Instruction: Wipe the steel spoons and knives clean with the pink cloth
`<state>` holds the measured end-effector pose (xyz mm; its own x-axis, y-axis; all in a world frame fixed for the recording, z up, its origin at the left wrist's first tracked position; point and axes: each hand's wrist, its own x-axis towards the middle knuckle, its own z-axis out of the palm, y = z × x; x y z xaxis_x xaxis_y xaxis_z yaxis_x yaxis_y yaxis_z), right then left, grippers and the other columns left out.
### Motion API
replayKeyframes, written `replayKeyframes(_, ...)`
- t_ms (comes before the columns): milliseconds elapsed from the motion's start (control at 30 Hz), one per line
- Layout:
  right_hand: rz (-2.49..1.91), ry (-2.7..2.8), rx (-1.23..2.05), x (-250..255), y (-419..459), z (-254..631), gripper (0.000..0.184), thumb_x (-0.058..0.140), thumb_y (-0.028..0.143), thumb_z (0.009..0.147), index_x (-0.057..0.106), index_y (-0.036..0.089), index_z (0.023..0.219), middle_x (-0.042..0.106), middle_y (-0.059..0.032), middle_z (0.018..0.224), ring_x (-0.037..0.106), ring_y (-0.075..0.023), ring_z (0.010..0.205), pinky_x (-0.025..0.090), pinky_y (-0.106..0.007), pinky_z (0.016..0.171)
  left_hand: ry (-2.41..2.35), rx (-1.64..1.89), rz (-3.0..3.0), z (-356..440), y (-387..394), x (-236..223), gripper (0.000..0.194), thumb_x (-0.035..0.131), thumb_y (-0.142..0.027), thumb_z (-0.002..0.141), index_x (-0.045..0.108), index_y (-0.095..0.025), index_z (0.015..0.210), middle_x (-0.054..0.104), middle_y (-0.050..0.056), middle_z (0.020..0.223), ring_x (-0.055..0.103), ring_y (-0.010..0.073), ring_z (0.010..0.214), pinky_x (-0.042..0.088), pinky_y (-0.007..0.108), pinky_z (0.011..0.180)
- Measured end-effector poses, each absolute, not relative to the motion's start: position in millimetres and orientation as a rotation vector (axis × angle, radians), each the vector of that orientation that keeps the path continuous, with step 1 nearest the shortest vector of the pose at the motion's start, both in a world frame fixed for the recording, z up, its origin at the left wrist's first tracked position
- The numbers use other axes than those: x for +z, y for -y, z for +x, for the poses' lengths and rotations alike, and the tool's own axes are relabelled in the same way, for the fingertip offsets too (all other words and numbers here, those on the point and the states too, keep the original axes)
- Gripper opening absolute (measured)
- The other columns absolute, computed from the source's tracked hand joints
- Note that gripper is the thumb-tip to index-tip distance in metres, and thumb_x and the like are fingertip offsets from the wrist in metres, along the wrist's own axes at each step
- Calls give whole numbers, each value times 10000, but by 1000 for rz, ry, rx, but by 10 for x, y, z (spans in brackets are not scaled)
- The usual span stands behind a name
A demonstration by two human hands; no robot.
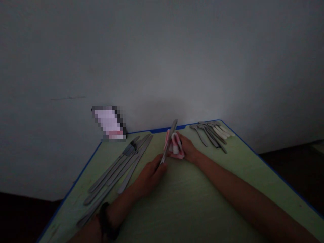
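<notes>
My left hand (153, 171) is closed round the handle of a table knife (172, 130), whose blade points up and away over the table. Folded against the blade is a pink and white cloth (177, 148), and my right hand (187, 148) grips it from the right side. The fingers of that hand are partly hidden behind the cloth. To the left of my hands several more metal table knives (118, 168) lie side by side on the green tabletop, slanting away from me.
Several forks and spoons (211, 135) lie at the back right, some with white handles (220, 131). A blurred-out device with a bright screen (108, 122) leans at the back left. The green table (197, 202) has a blue edge and stands against a grey wall (162, 60).
</notes>
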<state>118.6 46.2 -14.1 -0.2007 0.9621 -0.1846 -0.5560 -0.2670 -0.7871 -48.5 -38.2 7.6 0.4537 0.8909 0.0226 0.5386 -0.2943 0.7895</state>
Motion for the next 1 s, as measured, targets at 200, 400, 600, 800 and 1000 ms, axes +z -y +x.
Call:
replayKeyframes(200, -637, 596, 1854, -88, -475, 1240, 336, 468, 510, 847, 599, 201, 830, 651, -25, 740, 605, -173, 684, 503, -325, 648, -1221, 538, 2011, -457, 398, 108, 437, 360, -342, 918, 377, -171, 1319, 609, -5, 730, 533, 137, 615, 393, 235, 574)
replayKeyframes(400, -666, 549, 1837, -137, -494, 1219, 320, 488, 485, 848, 610, 189, 842, 650, -27, 740, 603, -168, 699, 504, -308, 654, -1185, 641, 1947, -452, 388, 26, 427, 279, -359, 955, 332, -177, 1337, 605, -11, 741, 498, 105, 523, 404, 238, 558)
replayKeyframes(600, -684, 552, 1793, -160, -514, 1212, 288, 547, 452, 819, 618, 173, 808, 651, -22, 733, 604, -150, 722, 491, -278, 719, -1278, 792, 2014, -464, 398, 20, 419, 355, -340, 931, 275, -199, 1317, 515, -50, 675, 466, 112, 556, 368, 233, 556)
replayKeyframes(800, -712, 554, 1792, -118, -481, 1210, 282, 566, 450, 802, 621, 174, 785, 655, -26, 733, 615, -163, 777, 487, -283, 735, -1345, 780, 2064, -470, 402, 45, 267, 348, -328, 923, 373, -215, 1163, 555, -22, 764, 533, 137, 664, 402, 267, 643)
replayKeyframes(1000, -741, 664, 1772, -85, -451, 1206, 362, 551, 525, 788, 631, 172, 792, 671, -44, 763, 628, -190, 805, 500, -304, 715, -1315, 551, 2237, -443, 399, 60, 288, 341, -338, 922, 464, -207, 1147, 516, -45, 643, 518, 136, 582, 362, 246, 585)
